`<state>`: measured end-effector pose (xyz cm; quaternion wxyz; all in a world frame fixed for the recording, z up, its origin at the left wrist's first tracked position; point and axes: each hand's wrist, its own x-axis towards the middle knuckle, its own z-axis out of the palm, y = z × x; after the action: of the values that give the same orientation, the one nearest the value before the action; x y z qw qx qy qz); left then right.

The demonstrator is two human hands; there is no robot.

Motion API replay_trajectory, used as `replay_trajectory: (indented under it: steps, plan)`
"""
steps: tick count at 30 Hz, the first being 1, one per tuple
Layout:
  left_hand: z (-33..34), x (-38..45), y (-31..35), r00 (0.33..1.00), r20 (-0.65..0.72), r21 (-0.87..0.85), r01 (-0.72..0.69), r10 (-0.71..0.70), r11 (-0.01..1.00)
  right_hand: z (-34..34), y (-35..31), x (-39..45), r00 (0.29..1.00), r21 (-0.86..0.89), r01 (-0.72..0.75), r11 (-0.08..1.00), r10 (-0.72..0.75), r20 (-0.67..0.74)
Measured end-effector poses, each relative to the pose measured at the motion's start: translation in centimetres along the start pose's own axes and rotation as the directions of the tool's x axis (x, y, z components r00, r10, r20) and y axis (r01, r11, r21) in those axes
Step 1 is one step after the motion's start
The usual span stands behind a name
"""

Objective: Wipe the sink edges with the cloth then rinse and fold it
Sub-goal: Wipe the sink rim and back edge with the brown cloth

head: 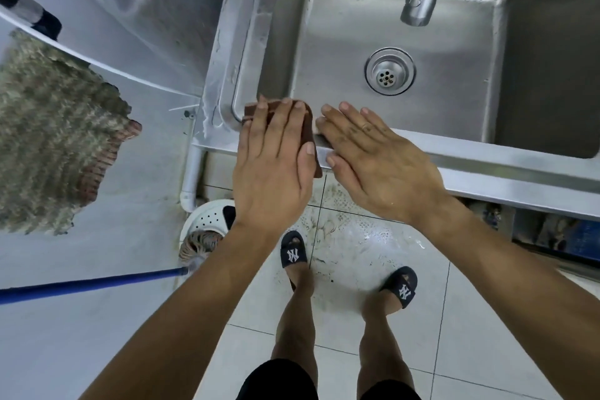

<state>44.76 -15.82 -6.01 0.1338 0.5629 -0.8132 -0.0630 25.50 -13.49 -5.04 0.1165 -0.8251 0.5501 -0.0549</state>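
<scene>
Basically, left hand (272, 169) lay flat, fingers straight and slightly spread, pressing the brown cloth (310, 122) onto the front-left corner of the stainless sink (487, 156) rim. Cloth sat under those fingers, its edge showing past the fingertips and beside the thumb. Right hand (380, 166) lay flat just beside, fingers straight, holding nothing, fingertips at the cloth's right edge. Faucet head (417, 8) hung beyond the fingertips, above the drain (389, 71).

Your shot was evenly lit, cool and pretty bright, with soft glare streaks on the sink (406, 32) basin and a shiny wet patch on the floor tiles (363, 243). Wide-angle bending was heavy at the edges. The mop head (55, 127) on the left looked smeared.
</scene>
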Motion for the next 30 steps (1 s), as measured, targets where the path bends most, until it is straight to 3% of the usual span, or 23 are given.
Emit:
replay_trajectory:
  steps: [4,11,13,15,17,22,27,30]
  plan:
    - [0.7,-0.6,1.9,0.990,-0.056,-0.005,0.129,-0.129,0.992,0.5,0.6,-0.3,0.995,0.010,0.087,0.996,-0.087,-0.045]
    - [-0.8,-0.1,-5.5,0.994,-0.029,0.027,-0.104,0.105,0.994,0.2,1.3,-0.3,0.983,-0.042,0.166,0.985,-0.162,0.082]
    - [-1.2,0.5,-7.0,0.998,-0.053,0.041,-0.037,0.040,0.998,0.2,1.4,0.1,0.978,-0.053,0.181,0.982,-0.174,0.112]
    - [-1.2,0.7,-5.2,0.990,-0.067,0.026,0.127,-0.125,0.992,0.3,1.2,0.9,0.976,-0.051,0.189,0.981,-0.182,0.118]
    - [-0.6,0.0,-2.5,0.977,-0.065,0.017,0.203,-0.201,0.979,0.3,0.8,1.5,0.976,-0.058,0.192,0.980,-0.184,0.115]
    - [-1.5,0.4,-6.4,1.000,0.003,0.028,-0.012,0.012,1.000,0.6,0.5,1.7,0.981,-0.052,0.183,0.982,-0.180,0.070]
    - [-1.9,0.9,-6.8,0.999,0.037,-0.001,0.021,-0.021,1.000,0.5,0.3,1.8,0.983,-0.048,0.168,0.985,-0.163,0.081]
    - [-2.5,-0.3,-7.0,0.987,0.121,-0.006,-0.105,0.104,0.995,0.5,0.2,1.7,0.984,-0.052,0.160,0.986,-0.155,0.087]
